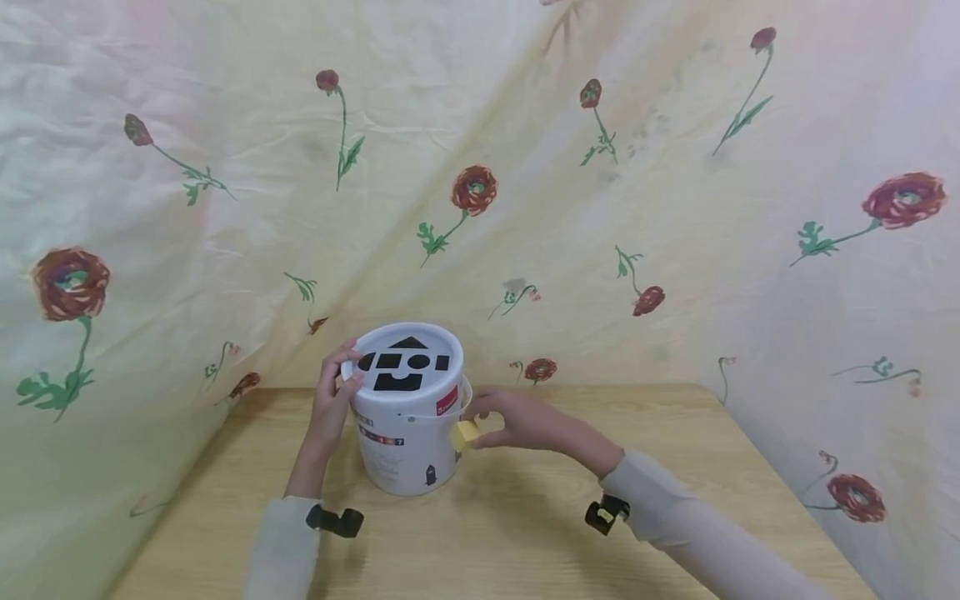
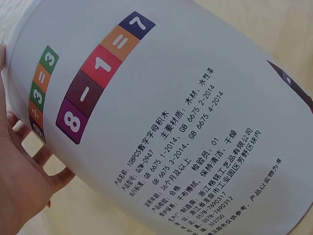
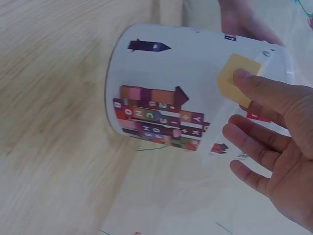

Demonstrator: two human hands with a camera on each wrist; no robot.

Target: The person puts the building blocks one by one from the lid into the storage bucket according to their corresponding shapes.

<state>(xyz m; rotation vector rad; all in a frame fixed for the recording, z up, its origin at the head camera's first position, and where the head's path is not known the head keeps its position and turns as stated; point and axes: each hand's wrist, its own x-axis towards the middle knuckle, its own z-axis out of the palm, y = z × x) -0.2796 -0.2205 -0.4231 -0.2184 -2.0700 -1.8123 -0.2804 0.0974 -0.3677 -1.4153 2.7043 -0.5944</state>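
- Bucket (image 1: 408,417), white and round, stands upright on the wooden counter (image 1: 525,533), near the back edge, right in front of the flowered cloth (image 1: 600,208) that hangs behind and to both sides.
- Over on the left, the left hand (image 1: 333,392) is up against the bucket's side, fingers (image 1: 347,382) curled onto the rim of the lid; the left wrist view shows the palm (image 2: 19,196) laid along the wall beside a strip of coloured number squares (image 2: 100,73) and rows of black print.
- A pale sleeve (image 1: 281,546) covers the left forearm, with a small black camera mount (image 1: 335,521) at the wrist.
- In the middle, the white lid (image 1: 405,362) sits on top, with dark cut-out shapes in it: a triangle, rectangles, a round hole.
- A thin handle runs round the bucket below the lid, and there is a red label (image 1: 447,399) on the right of the wall.
- Right of the bucket, the right hand (image 1: 517,421) pinches a pale yellow block (image 1: 467,433) between thumb and fingers, holding it just beside the wall; in the right wrist view the yellow block (image 3: 237,78) lies flat against the white side under the fingertips (image 3: 244,78), above a picture of stacked coloured blocks (image 3: 156,117).
- Another black mount (image 1: 606,512) sits at the right wrist, on a pale sleeve.
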